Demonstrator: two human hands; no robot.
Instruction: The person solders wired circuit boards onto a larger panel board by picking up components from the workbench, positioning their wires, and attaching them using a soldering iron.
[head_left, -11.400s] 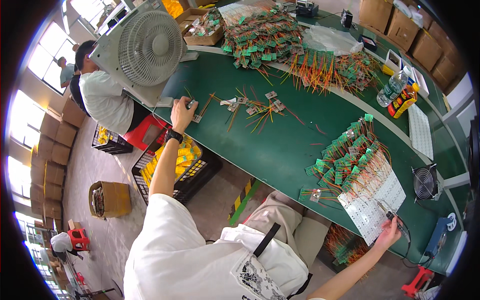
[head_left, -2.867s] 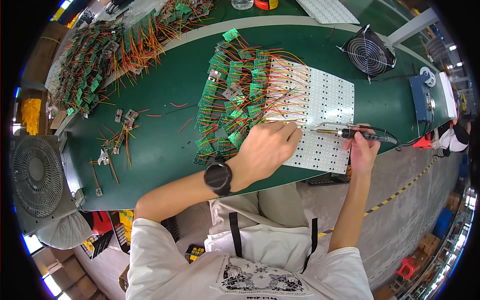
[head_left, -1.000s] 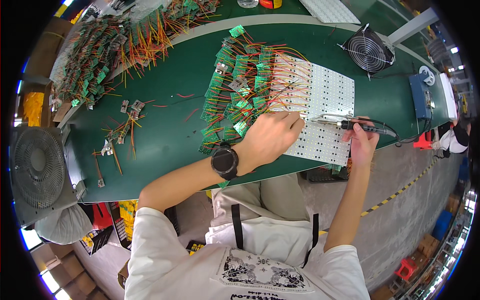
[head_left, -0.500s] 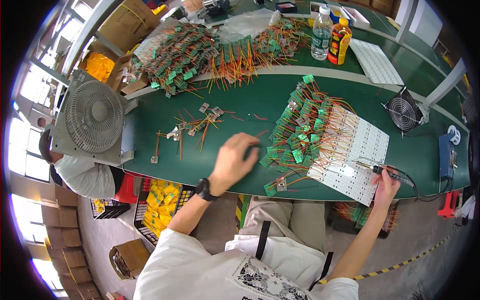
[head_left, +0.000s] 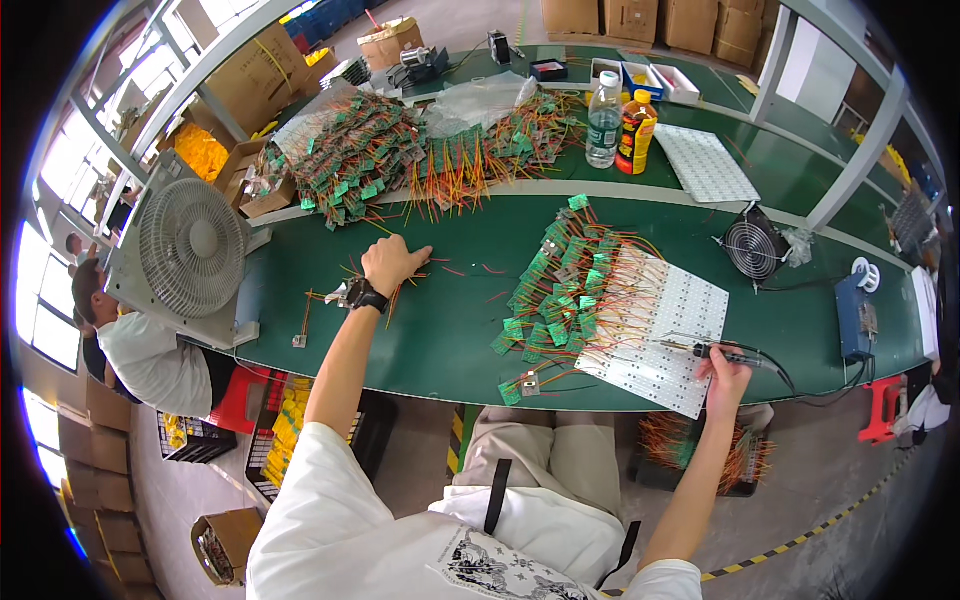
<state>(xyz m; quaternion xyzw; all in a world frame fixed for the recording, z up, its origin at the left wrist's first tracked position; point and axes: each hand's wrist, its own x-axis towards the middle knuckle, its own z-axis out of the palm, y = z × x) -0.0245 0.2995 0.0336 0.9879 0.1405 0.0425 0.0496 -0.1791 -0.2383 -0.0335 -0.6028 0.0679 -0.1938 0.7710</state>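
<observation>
My left hand lies palm down over a few small metal-and-board pieces with red and yellow wires on the green bench, thumb stretched out to the side; the hand hides its fingertips and the pieces below. A dark watch is on that wrist. My right hand grips a soldering iron, its metal end over a white perforated panel. A dense cluster of small green circuit boards lies along the panel's left side, with orange and yellow wires reaching onto it. One board with a metal piece lies near the bench's front edge.
A grey fan stands at the left end. Large heaps of wired boards lie behind, near a clear bottle and an orange drink bottle. A small black fan and blue soldering station are at right. A person sits at left.
My left hand has moved left and away from me, from beside the board cluster to the scattered wired pieces. My right hand still holds the soldering iron over the panel. The view has tilted up.
</observation>
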